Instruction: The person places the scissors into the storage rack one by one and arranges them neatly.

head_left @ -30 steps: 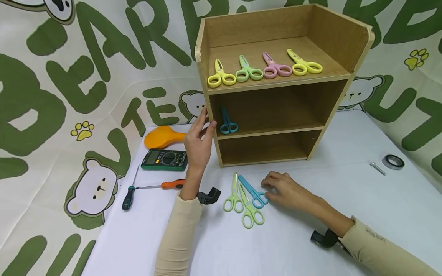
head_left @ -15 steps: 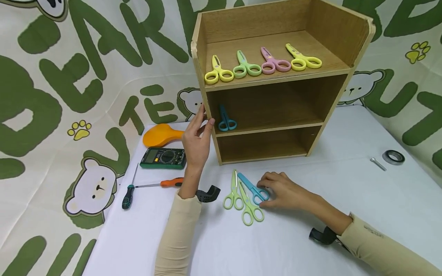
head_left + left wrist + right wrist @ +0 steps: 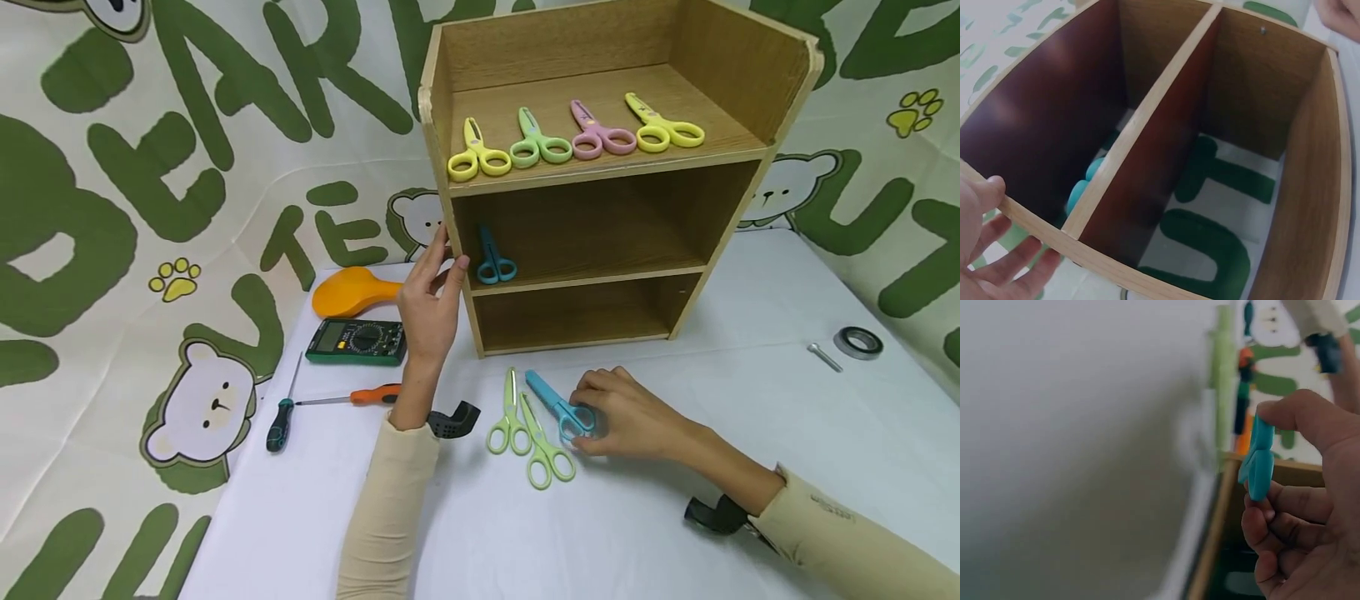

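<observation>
My right hand [image 3: 626,415] pinches a pair of blue scissors [image 3: 558,404] by its handle loops, close over the white table; the blades point away toward the shelf. In the right wrist view, thumb and fingers hold the teal-blue loops [image 3: 1261,459]. My left hand [image 3: 430,308] holds the left side panel of a wooden shelf unit [image 3: 465,325]; in the left wrist view its thumb [image 3: 988,192] lies at the panel's edge. Two light green scissors, one [image 3: 510,421] beside the other [image 3: 547,458], lie left of the blue pair. Darker blue scissors [image 3: 495,265] stand on the middle shelf.
Along the top shelf sit yellow [image 3: 477,158], green [image 3: 538,146], pink [image 3: 600,137] and more yellow scissors [image 3: 663,132]. An orange paddle-like thing [image 3: 348,292], a multimeter [image 3: 356,342] and two screwdrivers [image 3: 279,425] lie left. A bolt [image 3: 825,357] and tape roll [image 3: 858,342] lie right.
My right hand has closed its fingers on the blue scissors' handles and shifted them slightly right, away from the green pairs. The left hand has stayed on the shelf's side.
</observation>
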A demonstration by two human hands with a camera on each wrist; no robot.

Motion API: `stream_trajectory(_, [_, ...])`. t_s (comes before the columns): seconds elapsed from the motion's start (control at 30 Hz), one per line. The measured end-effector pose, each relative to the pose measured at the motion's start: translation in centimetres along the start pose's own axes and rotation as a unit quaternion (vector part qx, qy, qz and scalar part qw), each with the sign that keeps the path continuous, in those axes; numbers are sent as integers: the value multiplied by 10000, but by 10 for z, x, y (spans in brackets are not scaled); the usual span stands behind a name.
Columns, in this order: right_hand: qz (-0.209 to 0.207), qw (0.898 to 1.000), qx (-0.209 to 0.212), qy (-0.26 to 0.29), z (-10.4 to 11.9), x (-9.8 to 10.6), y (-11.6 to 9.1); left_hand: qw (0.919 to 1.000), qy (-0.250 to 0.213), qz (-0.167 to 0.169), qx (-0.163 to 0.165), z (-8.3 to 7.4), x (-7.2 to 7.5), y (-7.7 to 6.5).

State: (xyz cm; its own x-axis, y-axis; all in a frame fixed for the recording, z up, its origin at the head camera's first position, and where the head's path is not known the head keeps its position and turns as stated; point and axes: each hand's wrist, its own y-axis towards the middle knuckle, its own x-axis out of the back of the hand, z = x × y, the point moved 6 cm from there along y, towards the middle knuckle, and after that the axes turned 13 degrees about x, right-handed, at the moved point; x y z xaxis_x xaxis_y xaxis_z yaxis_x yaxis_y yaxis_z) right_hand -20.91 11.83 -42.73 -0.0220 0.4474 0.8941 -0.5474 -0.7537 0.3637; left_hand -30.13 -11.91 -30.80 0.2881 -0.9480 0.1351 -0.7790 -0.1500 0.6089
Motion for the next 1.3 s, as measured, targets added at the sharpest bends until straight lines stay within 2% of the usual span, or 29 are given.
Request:
stream_trajectory(0.2, [-306, 9986, -203, 393, 18, 42, 7, 10000, -8, 45, 20, 6, 0, 1])
stream_trajectory(0.33, [-545, 9974, -182, 434, 24, 71, 16, 10000, 35, 79, 45, 6, 0, 0])
stream_trajectory(0.57, [-1144, 9929, 87, 323, 15, 114, 41, 9999, 72, 26, 155, 6, 0, 0])
stream_trajectory(0.67, [-1288, 9913, -62, 255, 6, 126, 54, 9998, 83, -16, 200, -1, 1, -1])
stream_trajectory(0.8, [-1302, 9906, -373, 212, -11, 133, 71, 9998, 58, -23, 181, -20, 2, -4])
stream_trajectory(0.9, [-1277, 9906, -421, 238, -24, 135, 85, 9997, 42, -2, 229, -28, 3, -6])
stream_trajectory(1.1, [-1180, 9907, -606, 310, -45, 131, 110, 9997, 48, 23, 244, -28, 3, -6])
stream_trajectory(1.3, [-785, 9890, -1134, 525, -63, 119, 127, 10000, -4, 5, 97, -29, 3, -5])
